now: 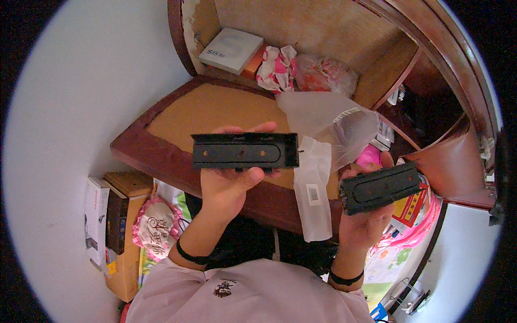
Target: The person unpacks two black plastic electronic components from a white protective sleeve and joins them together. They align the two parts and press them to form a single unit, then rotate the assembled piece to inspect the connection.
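Observation:
My left hand point(232, 181) holds a long black plastic tray-like part point(242, 152) level over the desk, fingers behind it and thumb at its lower edge. A second, similar black plastic part point(381, 187) lies tilted in my right hand point(365, 226), over the desk's right side. Both parts show a raised rounded outline and small holes. Between my hands, a narrow white plastic sleeve point(313, 202) with a barcode label hangs over the desk's front edge. Behind it spreads a larger translucent plastic bag point(319, 109).
The desk point(218, 107) has a dark red wooden rim. A white box point(232, 50), a pink and white bag point(278, 68) and a clear plastic bag point(325, 74) stand in the shelf behind. Cardboard boxes point(129, 242) stand at the left; pink items point(424, 222) lie at the right.

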`<state>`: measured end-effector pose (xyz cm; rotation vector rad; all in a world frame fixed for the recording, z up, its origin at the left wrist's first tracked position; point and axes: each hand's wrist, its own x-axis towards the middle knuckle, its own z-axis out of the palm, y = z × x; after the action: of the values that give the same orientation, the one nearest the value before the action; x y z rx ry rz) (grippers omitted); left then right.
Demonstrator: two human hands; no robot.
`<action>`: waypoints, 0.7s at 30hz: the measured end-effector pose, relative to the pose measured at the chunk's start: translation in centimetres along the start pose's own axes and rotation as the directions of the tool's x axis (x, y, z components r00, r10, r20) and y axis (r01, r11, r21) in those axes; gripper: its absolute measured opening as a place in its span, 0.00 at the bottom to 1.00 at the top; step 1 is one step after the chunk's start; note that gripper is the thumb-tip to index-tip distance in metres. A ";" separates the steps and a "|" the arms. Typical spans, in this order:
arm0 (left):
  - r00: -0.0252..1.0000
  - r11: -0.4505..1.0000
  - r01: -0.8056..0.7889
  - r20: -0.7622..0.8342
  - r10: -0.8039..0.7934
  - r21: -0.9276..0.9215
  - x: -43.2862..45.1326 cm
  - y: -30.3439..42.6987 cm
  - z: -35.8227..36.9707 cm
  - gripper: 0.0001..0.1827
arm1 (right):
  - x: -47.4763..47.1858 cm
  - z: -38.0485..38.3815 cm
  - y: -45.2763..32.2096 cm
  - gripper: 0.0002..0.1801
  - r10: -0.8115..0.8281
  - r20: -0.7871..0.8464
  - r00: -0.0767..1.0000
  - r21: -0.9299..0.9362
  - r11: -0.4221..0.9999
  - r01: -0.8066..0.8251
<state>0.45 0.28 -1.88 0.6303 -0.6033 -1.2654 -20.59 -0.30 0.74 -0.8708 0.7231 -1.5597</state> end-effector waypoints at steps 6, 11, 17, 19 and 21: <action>0.977 0.979 0.056 0.190 -0.094 0.195 -0.2 -0.3 0.3 0.37 | -0.4 0.0 1.5 0.51 -0.196 0.043 0.980 -0.189 0.961 0.201; 0.940 0.917 0.187 0.206 -0.271 0.351 -0.9 -0.1 1.2 0.39 | -1.0 -0.1 0.8 0.48 -0.110 0.366 0.924 -0.762 0.534 0.365; 0.935 0.834 0.047 0.269 -0.230 0.550 -1.2 1.0 1.4 0.32 | -0.3 -0.2 0.5 0.36 -0.006 0.543 0.840 -0.745 0.459 0.484; 0.922 0.829 0.028 0.305 -0.237 0.559 -1.2 1.2 1.5 0.31 | -0.3 0.0 0.6 0.35 -0.004 0.542 0.841 -0.709 0.534 0.460; 0.924 0.809 -0.013 0.316 -0.215 0.588 -1.1 1.1 1.5 0.29 | -0.3 0.2 0.7 0.35 -0.004 0.513 0.859 -0.700 0.576 0.421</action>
<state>-0.10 1.43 -0.17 0.9485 -1.3240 -1.3118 -20.02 -0.10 0.20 -2.0170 0.9968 -1.0970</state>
